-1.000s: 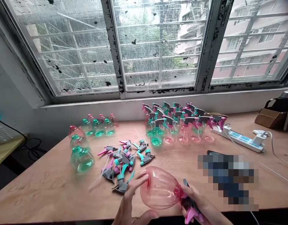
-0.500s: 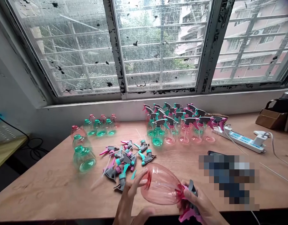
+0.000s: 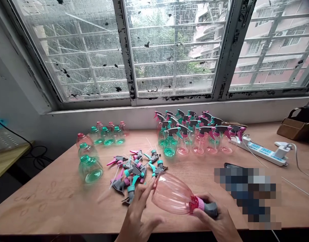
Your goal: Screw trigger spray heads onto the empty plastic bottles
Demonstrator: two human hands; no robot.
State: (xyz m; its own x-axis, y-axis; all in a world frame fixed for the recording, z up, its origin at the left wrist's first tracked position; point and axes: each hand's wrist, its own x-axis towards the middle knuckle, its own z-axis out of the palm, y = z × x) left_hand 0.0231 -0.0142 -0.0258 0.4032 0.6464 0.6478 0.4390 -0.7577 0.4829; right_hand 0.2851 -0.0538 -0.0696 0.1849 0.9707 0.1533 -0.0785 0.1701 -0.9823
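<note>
A clear pink spray bottle (image 3: 172, 195) lies on its side in the air above the table's front, its base to the left. My right hand (image 3: 217, 218) grips it by the pink collar and grey spray head (image 3: 207, 208); the trigger is hidden. My left hand (image 3: 138, 213) is open beside the base, its fingertips at the bottle's rim and the thumb stretched away below. Just beyond the left fingers lies a pile of loose spray heads (image 3: 135, 169) in grey, pink and teal, with thin tubes.
Bottles without heads, green (image 3: 91, 169) and pink (image 3: 84, 138), stand at the left. Several assembled spray bottles (image 3: 169, 146) crowd the back middle. To the right are a power strip (image 3: 264, 152), a phone-like item (image 3: 247, 191), blurred out, and a brown box (image 3: 293, 127).
The spray head has turned in my right hand, so its pink trigger no longer shows below. The left thumb and fingers stay spread near the base.
</note>
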